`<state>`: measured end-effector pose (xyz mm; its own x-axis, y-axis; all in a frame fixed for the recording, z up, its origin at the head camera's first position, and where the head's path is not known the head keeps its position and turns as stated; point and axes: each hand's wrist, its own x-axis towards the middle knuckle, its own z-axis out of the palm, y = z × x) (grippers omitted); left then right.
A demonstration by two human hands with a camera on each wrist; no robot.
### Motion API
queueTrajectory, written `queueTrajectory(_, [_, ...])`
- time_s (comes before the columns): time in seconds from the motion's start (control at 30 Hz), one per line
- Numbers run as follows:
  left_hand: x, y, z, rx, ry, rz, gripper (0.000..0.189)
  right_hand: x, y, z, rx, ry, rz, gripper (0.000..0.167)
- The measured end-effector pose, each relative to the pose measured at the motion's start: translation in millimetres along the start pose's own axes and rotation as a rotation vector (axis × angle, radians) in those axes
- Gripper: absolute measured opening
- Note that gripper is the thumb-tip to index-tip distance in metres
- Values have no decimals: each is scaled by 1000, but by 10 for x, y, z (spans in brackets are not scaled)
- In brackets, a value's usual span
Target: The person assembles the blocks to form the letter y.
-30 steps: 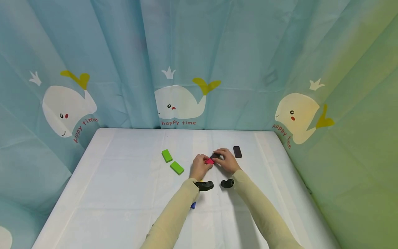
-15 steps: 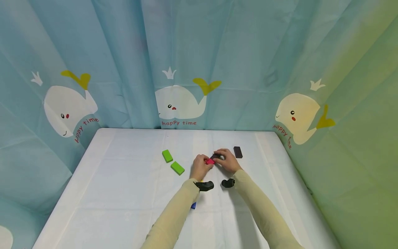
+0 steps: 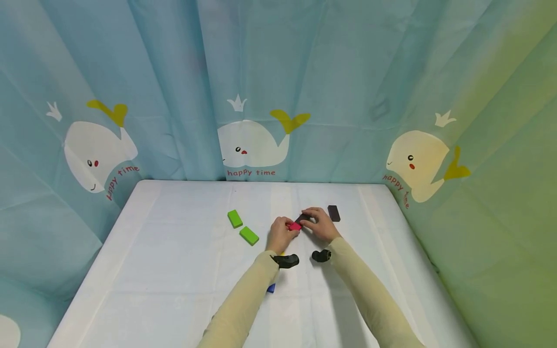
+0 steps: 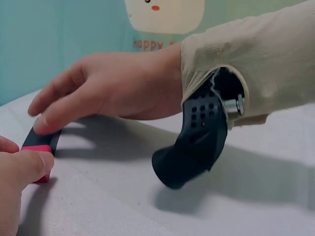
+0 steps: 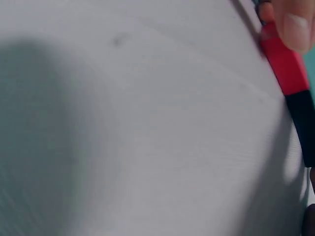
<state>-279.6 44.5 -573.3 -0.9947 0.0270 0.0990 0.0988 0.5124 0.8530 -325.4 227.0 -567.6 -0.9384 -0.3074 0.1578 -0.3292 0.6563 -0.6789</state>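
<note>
My left hand [image 3: 282, 234] pinches a pinkish-red block [image 3: 295, 226] between thumb and fingers, low over the white table. End to end with it lies a black block [image 3: 302, 219], held at its far part by the thumb and fingers of my right hand [image 3: 321, 226]. In the right wrist view the red block [image 5: 288, 69] and the black block [image 5: 301, 120] meet in one line, with no gap visible. The left wrist view shows my right hand [image 4: 106, 88] arched over the black block [image 4: 32, 141]. My fingers partly cover both blocks.
Two green blocks [image 3: 249, 236] lie left of my hands on the white table [image 3: 174, 270]. Another black block [image 3: 333, 213] lies to the right. A blue block [image 3: 271, 288] and a sliver of yellow [image 3: 283, 253] show beside my left arm, mostly hidden. A whale-print curtain surrounds the table.
Both hands keep their holds on the red and black blocks. Everything in the head view shifts very slightly together; no block visibly changes place on the table.
</note>
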Motion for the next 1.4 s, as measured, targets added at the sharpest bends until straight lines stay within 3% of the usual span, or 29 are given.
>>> queueTrajectory(0.33, [-5, -23, 14, -35, 7, 2, 27, 30, 47, -385, 173, 152, 67, 43])
queueTrajectory(0.6, [-25, -12, -6, -48, -3, -26, 29, 2, 237, -718, 183, 322, 185, 48])
queueTrajectory(0.7, [-37, -4, -16, -50, -10, -35, 29, -15, 348, -769, 160, 345, 229, 50])
queueTrajectory(0.8, [-40, -4, -19, -46, -9, -37, 29, -39, 443, -785, 157, 318, 250, 51])
queueTrajectory(1.0, [-22, -28, -7, -33, -5, -38, 29, -95, 564, -789, 145, 164, 257, 59])
queueTrajectory(1.4, [3, -35, 8, -48, -9, -30, 28, -101, 596, -746, -24, -56, 242, 68])
